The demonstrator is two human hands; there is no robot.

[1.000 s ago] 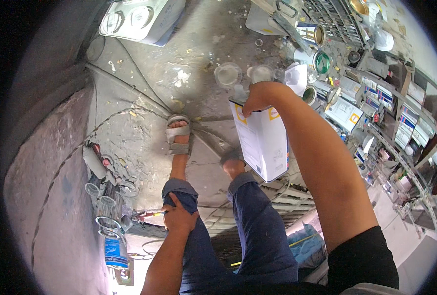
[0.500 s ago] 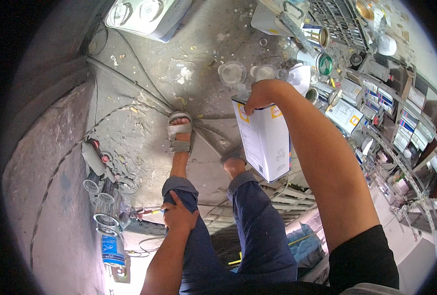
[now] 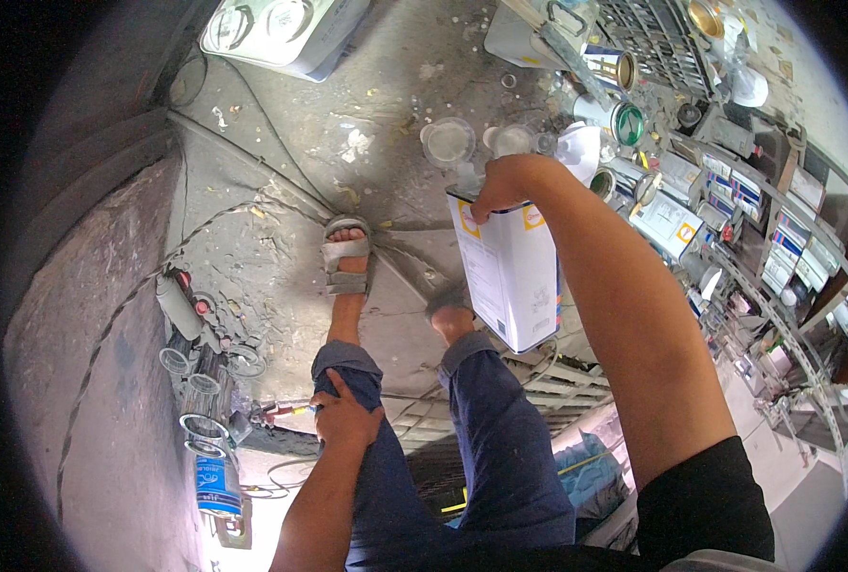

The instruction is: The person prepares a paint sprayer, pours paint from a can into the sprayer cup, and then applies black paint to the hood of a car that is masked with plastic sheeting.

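Almost nothing moves since the earlier frame; the view drifts slightly left, and the white rectangular tin [image 3: 505,272] keeps its tilt, its gripped end pointing away from the person. It sits to the right of the right foot [image 3: 450,322]; whether its base touches anything, I cannot tell. Its walls look like thin, stiff sheet metal, smooth enough to slip if wet. Its weight is not readable; any liquid inside would likely make it top-heavy and prone to swing.

Fingers of the right hand [image 3: 511,181] close over the top edge, thumb down the near side. That rim seems the firmest hold, and a palm under the base would steady it; the flat walls may dent if squeezed. On the left knee, the left hand [image 3: 349,418] lies with fingers loosely spread, gripping no tool or container.

Just beyond the tin, a clear cup [image 3: 449,141] and a second clear cup [image 3: 511,140] stand on the floor [image 3: 395,191], both probably light and easily crushed. Farther right lies a can with a green interior [image 3: 627,124].
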